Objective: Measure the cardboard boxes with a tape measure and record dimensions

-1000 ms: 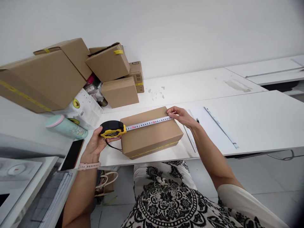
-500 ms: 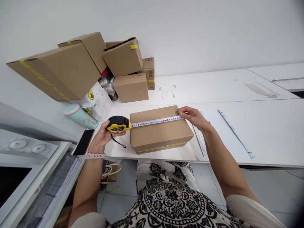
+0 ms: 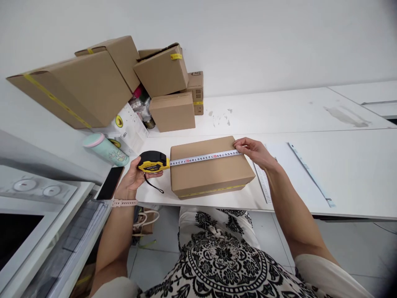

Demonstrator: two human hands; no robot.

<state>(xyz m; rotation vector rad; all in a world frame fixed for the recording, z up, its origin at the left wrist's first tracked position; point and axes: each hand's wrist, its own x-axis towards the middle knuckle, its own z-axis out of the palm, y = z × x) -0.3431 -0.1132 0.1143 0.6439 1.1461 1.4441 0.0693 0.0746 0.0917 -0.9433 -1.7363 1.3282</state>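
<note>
A closed cardboard box (image 3: pixel 211 174) lies on the white table (image 3: pixel 350 174) in front of me. My left hand (image 3: pixel 134 176) grips the yellow and black tape measure case (image 3: pixel 152 161) just off the box's left edge. The white tape blade (image 3: pixel 204 157) runs across the box's top, near its far edge. My right hand (image 3: pixel 252 151) pinches the blade's end at the box's right edge.
A heap of cardboard boxes (image 3: pixel 102 78) stands at the back left against the wall. A mint bottle (image 3: pixel 105 150) and a black phone (image 3: pixel 109 188) lie left of my left hand. Sheets of paper (image 3: pixel 288 169) and a long ruler (image 3: pixel 310 174) lie right of the box.
The view has swung left and settled. Both hands keep the tape stretched over the box; the case has shifted slightly toward the box's left edge.
</note>
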